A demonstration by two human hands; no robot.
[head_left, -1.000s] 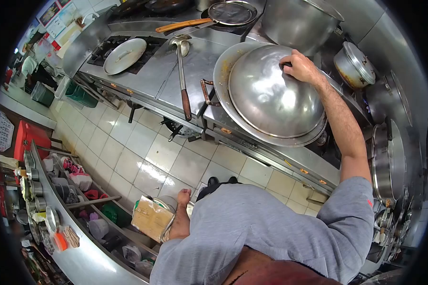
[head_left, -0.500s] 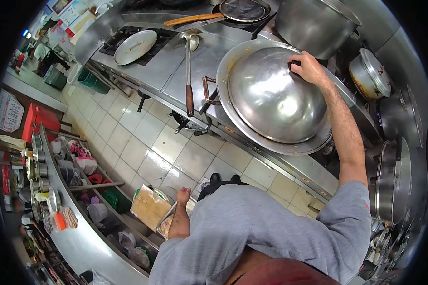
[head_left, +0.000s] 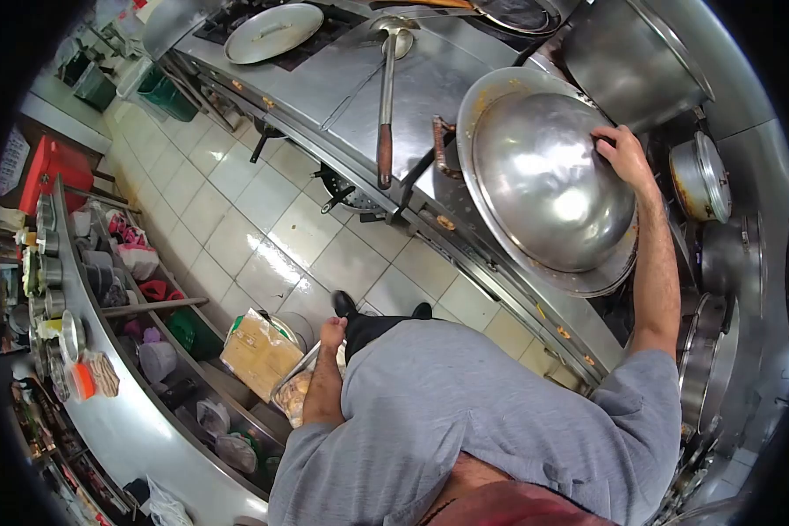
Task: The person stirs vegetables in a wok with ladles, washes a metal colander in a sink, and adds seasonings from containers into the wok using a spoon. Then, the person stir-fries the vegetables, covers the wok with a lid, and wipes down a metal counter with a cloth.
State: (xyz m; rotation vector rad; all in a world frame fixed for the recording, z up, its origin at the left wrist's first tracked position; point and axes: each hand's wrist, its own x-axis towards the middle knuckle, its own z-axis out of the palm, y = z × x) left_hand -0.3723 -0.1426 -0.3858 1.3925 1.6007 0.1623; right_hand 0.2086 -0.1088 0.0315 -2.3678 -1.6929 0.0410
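A large domed metal lid (head_left: 543,175) rests inside a wide wok (head_left: 478,101) on the stove. My right hand (head_left: 624,156) is closed on the lid's dark knob at its right side. My left hand (head_left: 332,331) hangs low beside my body, fingers curled; nothing can be made out in it. Near it are a piece of cardboard (head_left: 261,355) and a bag of food (head_left: 293,396). Left of the wok's rusty handle (head_left: 444,147) lies a ladle (head_left: 387,110) with a wooden grip.
A flat lid (head_left: 274,33) sits on the far left burner. Behind the wok stands a tall pot (head_left: 631,61), with a smaller lidded pot (head_left: 700,178) to its right. A steel counter (head_left: 140,421) with shelves of containers curves along the left. A red box (head_left: 54,171) stands beyond it.
The view has shifted, so the wok and stove appear farther right. My right hand is still on the lid's knob, and the lid stays in the wok. My left hand remains low.
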